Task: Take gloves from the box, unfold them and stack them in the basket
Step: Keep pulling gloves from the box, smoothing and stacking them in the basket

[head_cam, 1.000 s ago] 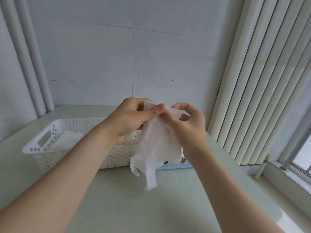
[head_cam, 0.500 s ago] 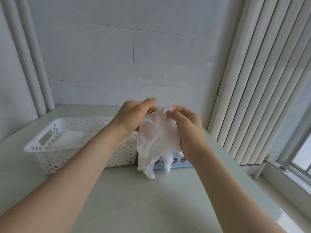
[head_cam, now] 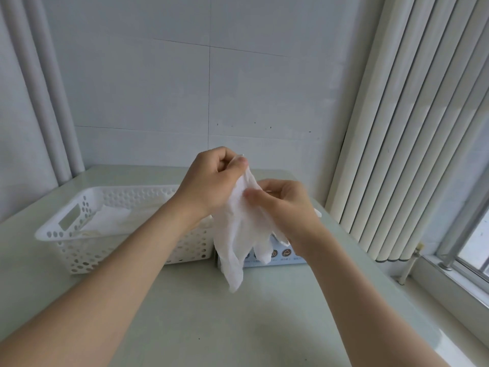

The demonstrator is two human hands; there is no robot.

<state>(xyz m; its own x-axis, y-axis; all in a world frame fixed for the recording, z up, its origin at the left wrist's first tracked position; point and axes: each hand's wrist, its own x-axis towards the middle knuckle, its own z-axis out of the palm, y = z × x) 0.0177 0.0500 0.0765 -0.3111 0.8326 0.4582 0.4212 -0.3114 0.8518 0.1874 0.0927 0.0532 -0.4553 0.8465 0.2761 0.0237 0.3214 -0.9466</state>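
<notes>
A thin white glove (head_cam: 235, 234) hangs in the air above the table, its fingers pointing down. My left hand (head_cam: 209, 178) pinches its top edge between thumb and fingers. My right hand (head_cam: 285, 205) grips the glove lower down on its right side. Behind the glove lies the glove box (head_cam: 280, 256), mostly hidden, with only its blue-and-white front strip showing. To the left stands a white perforated basket (head_cam: 79, 245) with flat white gloves (head_cam: 113, 218) lying inside.
The pale green table (head_cam: 238, 321) runs toward me. A tiled wall stands behind it, with vertical pipes at the far left. White vertical blinds (head_cam: 397, 154) and a window sill (head_cam: 449, 287) lie to the right of the table's edge.
My left hand has risen with the glove's top edge while my right hand has slid lower along it. The glove now hangs longer, its fingers further down.
</notes>
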